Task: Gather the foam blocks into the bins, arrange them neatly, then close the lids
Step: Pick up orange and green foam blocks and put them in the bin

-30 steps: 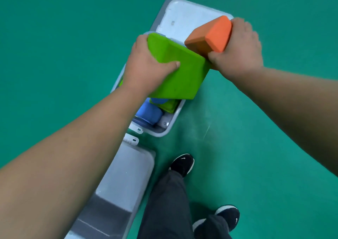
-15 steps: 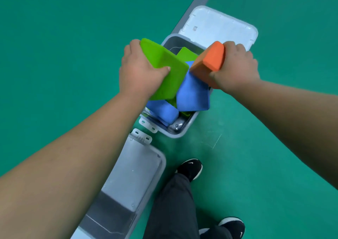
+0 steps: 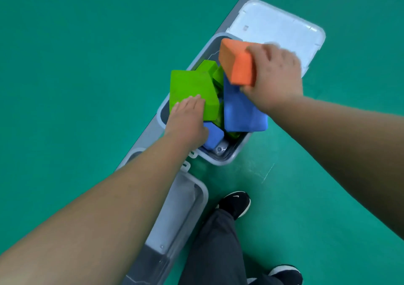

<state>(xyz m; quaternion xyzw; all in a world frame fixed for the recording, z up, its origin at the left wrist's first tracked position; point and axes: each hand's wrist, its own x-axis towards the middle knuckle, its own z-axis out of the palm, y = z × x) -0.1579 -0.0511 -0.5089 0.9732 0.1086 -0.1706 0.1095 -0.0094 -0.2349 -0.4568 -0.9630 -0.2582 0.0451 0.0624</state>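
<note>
Two hands at the open bin [image 3: 227,157].
Right hand [image 3: 275,77] grips an orange foam block [image 3: 237,64] above the bin's far end; left hand [image 3: 185,121] lays flat fingers on a green foam block [image 3: 192,88] resting on blue blocks [image 3: 240,112] inside.

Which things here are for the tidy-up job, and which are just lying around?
For the job: green block, orange block, big blue block, small blue block, open bin, its lid, second bin, left hand touching the green block, right hand holding the orange block.

Just there: black shoes, dark trousers, grey floor line.
</note>
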